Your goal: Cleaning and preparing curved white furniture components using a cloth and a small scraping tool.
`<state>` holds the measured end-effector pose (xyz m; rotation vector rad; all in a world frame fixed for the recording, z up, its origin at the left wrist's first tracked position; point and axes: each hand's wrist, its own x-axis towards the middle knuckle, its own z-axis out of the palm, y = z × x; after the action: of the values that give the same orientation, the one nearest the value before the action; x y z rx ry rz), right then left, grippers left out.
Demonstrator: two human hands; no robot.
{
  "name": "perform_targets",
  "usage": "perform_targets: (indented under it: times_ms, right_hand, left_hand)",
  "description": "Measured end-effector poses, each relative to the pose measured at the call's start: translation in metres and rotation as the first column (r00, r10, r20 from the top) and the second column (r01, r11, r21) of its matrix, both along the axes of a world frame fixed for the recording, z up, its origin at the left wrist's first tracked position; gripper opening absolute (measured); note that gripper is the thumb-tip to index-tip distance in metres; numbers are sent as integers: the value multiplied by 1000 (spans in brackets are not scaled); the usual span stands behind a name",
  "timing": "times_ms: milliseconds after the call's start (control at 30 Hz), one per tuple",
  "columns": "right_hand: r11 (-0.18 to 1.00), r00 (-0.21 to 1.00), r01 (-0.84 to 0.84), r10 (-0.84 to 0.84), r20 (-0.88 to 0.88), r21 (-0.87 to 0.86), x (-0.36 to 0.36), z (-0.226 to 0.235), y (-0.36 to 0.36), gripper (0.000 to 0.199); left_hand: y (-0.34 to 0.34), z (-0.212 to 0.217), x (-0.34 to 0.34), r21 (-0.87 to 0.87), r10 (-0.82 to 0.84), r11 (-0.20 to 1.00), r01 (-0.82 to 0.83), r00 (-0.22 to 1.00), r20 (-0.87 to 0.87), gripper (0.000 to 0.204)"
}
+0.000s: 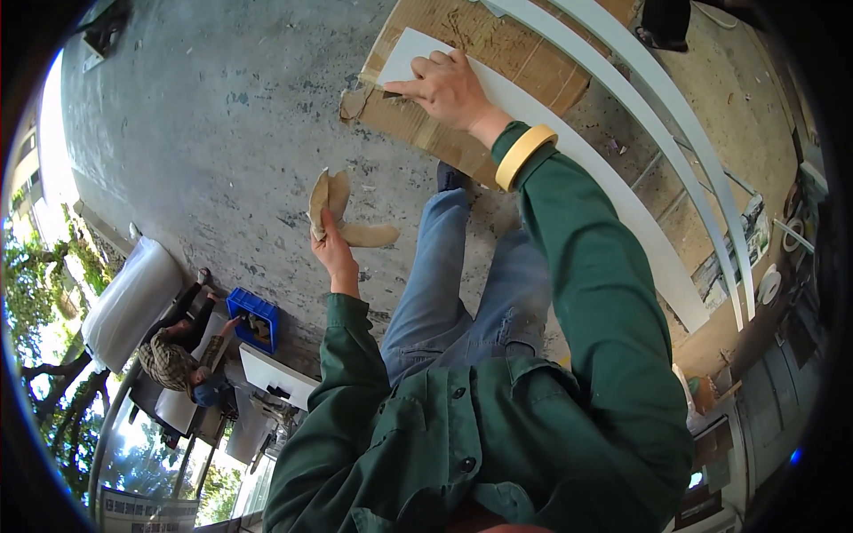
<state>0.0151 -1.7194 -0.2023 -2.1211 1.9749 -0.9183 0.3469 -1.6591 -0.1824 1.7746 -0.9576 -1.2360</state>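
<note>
My left hand (338,258) is closed around a beige, folded cloth-like piece (330,195), with a flap (371,235) of it sticking out to the right. My right hand (444,91) rests at the far end of a long white panel (569,151), fingers curled and the index finger stretched along the panel's edge. A small dark thing (392,94) shows under that fingertip; its kind is unclear. Around my right sleeve's cuff sits a roll of yellowish tape (526,156). Beneath the panel lies a worn cardboard box (426,131).
Two more long white strips (657,98) curve past on the right, over a metal frame. At the lower left another person (178,351) crouches by a blue crate (253,318), near a wrapped roll (138,302). A foot (662,40) shows at the upper right.
</note>
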Motion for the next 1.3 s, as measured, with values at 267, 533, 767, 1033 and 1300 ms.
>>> perform_targets:
  times_ms: [267, 533, 767, 1033, 1300]
  right_hand:
    - [985, 991, -135, 137, -6, 104, -40, 13, 68, 28]
    - [975, 987, -158, 156, 22, 156, -90, 25, 184, 32]
    - [971, 993, -119, 122, 1, 206, -133, 30, 300, 35]
    - [960, 994, -100, 87, 63, 262, -181, 35, 440, 39]
    - [956, 997, -50, 33, 64, 290, -245, 45, 578, 42]
  left_hand:
    - [20, 7, -6, 6, 37, 999, -37, 999, 18, 30]
    - [45, 11, -39, -41, -32, 999, 33, 999, 29, 30]
    - [75, 23, -96, -112, -149, 982, 152, 988, 38, 30]
    - [114, 27, -164, -241, -218, 942, 234, 972, 92, 30]
    - [153, 13, -285, -338, -394, 636, 694, 668, 631, 28]
